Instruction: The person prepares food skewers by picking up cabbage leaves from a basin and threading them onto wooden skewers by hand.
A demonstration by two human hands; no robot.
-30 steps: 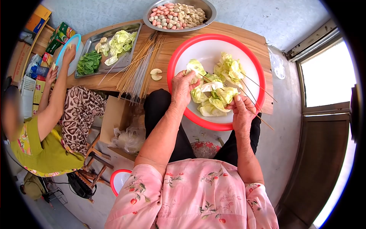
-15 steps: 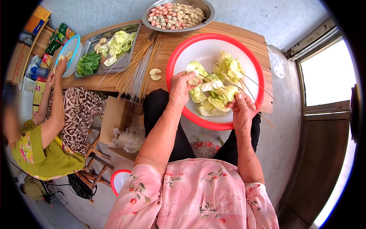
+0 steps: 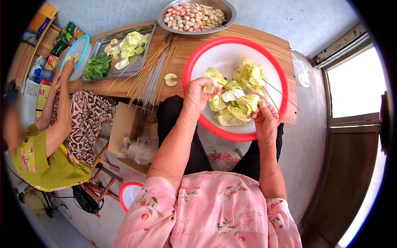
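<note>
My left hand (image 3: pixel 196 96) pinches a pale green lettuce leaf (image 3: pixel 213 77) over the left side of a white basin with a red rim (image 3: pixel 191 62). Thumb and fingers of my right hand (image 3: pixel 266 118) are closed on a thin wooden skewer, its rear end sticking out past the hand. The skewer's front tip (image 3: pixel 225 86) meets the leaf in my left hand; its middle is hidden by lettuce. Inside the basin, more lettuce leaves (image 3: pixel 232 112) lie below my hands. A bunch of lettuce (image 3: pixel 249 73) threaded on skewers rests farther back, the skewer ends (image 3: pixel 285 96) crossing the rim.
Loose skewers (image 3: pixel 154 74) lie left of the basin, beside two pale slices (image 3: pixel 170 79). A metal tray (image 3: pixel 119 74) holds greens and lettuce. A steel bowl (image 3: pixel 232 16) of meatballs stands behind. At left, another person (image 3: pixel 51 136) works over a blue-rimmed basin (image 3: pixel 85 45).
The view has shifted slightly. Both my hands keep nearly the same place and grip, with the leaf in my left hand turned a little.
</note>
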